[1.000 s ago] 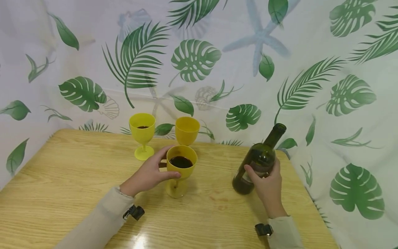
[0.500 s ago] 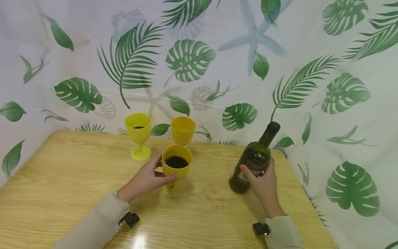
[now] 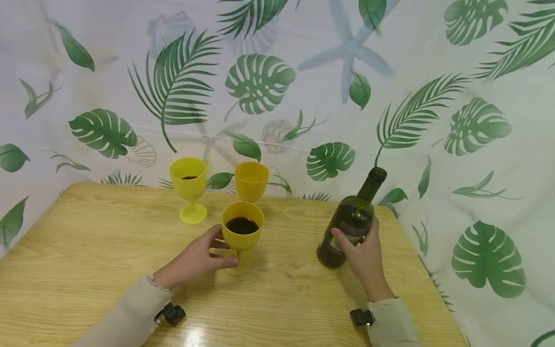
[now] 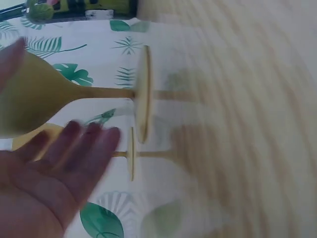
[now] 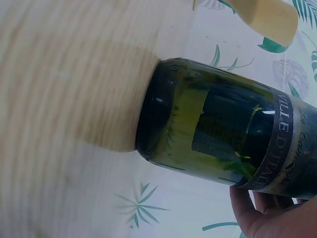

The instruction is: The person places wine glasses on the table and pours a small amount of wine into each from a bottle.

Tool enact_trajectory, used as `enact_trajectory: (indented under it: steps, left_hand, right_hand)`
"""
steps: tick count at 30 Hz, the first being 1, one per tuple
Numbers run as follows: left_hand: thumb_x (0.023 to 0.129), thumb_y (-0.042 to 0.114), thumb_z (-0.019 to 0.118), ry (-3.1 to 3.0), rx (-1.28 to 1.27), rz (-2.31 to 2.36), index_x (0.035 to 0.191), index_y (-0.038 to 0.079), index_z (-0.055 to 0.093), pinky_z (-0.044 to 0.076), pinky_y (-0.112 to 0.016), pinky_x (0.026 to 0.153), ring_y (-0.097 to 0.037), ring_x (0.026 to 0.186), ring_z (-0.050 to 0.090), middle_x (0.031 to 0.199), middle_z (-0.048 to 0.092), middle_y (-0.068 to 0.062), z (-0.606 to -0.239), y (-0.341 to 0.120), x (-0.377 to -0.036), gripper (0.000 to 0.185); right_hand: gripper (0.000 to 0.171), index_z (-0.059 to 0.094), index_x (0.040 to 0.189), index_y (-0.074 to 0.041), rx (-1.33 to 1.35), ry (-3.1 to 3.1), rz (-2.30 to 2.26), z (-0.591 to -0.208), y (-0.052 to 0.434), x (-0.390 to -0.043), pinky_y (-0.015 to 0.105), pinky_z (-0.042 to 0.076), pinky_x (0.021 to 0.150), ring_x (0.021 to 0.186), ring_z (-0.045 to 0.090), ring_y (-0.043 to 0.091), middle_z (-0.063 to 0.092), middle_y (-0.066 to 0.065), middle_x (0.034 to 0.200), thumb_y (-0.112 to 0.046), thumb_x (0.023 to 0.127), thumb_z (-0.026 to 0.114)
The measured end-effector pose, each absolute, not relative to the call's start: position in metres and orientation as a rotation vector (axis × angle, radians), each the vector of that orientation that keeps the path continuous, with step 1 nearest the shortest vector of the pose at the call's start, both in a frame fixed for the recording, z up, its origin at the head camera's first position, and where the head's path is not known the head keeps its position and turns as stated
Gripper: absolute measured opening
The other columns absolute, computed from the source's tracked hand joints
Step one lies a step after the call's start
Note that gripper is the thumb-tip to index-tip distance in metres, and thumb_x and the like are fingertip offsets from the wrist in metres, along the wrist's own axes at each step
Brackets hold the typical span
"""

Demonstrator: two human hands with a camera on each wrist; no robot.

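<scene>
The left hand (image 3: 197, 260) is resting at the stem of the near goblet (image 3: 242, 231), fingers relaxed and open beside it, the cup standing mid-table with dark wine inside. The right hand (image 3: 363, 253) is gripping the green wine bottle (image 3: 349, 224), which is leaning on the wooden table (image 3: 86, 250) toward the far right corner. Behind the near goblet, two more yellow goblets (image 3: 188, 188) (image 3: 251, 180) are standing close to the leaf-printed curtain (image 3: 455, 120), crowding that side.
</scene>
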State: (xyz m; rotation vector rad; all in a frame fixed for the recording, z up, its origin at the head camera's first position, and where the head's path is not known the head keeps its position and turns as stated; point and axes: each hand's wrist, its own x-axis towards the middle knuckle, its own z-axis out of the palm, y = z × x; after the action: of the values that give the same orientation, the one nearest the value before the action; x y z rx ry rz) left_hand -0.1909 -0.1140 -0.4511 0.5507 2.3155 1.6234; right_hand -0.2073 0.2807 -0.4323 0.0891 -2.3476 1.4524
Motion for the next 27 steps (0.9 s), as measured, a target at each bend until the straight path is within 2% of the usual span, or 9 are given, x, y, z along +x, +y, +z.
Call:
enact_trajectory:
  steps: [3,8,15,19,27]
  left_hand:
    - [0.091,0.023,0.083,2.255,0.55,1.779,0.158,0.023,0.032,0.052,-0.047,0.106,-0.035,0.137,0.049,0.148,0.047,-0.009,-0.443,-0.11,-0.19,0.084]
    - [0.089,0.023,0.084,2.238,0.579,1.866,0.158,0.023,0.033,0.055,-0.04,0.102,-0.037,0.139,0.047,0.155,0.042,-0.009,-0.434,-0.101,-0.192,0.086]
    - [0.087,0.021,0.086,2.284,0.597,1.846,0.156,0.021,0.038,0.057,-0.036,0.095,-0.035,0.131,0.052,0.15,0.047,-0.009,-0.428,-0.088,-0.198,0.084]
    - [0.087,0.021,0.086,2.294,0.588,1.851,0.154,0.017,0.039,0.057,-0.039,0.095,-0.034,0.127,0.053,0.145,0.049,-0.012,-0.424,-0.075,-0.203,0.082]
    - [0.085,0.028,0.088,2.349,0.547,1.831,0.154,0.023,0.039,0.051,-0.049,0.104,-0.031,0.13,0.053,0.142,0.051,-0.009,-0.426,-0.036,-0.229,0.085]
  right_hand:
    - [0.084,0.029,0.157,-0.013,0.088,-2.347,1.456,-0.431,0.282,-0.206,0.056,0.042,0.106,0.128,0.051,0.029,0.053,0.014,0.14,-0.024,0.092,0.08]
    - [0.084,0.029,0.158,-0.013,0.074,-2.351,1.462,-0.43,0.284,-0.204,0.056,0.041,0.106,0.129,0.05,0.03,0.053,0.015,0.141,-0.025,0.092,0.08]
    - [0.086,0.03,0.158,-0.014,0.038,-2.362,1.448,-0.432,0.287,-0.206,0.058,0.041,0.107,0.13,0.05,0.031,0.054,0.015,0.141,-0.029,0.091,0.082]
    - [0.088,0.029,0.159,-0.014,0.05,-2.367,1.463,-0.43,0.287,-0.207,0.059,0.04,0.108,0.132,0.049,0.032,0.053,0.016,0.143,-0.031,0.091,0.082]
    - [0.091,0.028,0.16,-0.017,0.027,-2.399,1.464,-0.427,0.285,-0.206,0.057,0.042,0.109,0.132,0.05,0.03,0.054,0.014,0.144,-0.034,0.09,0.083]
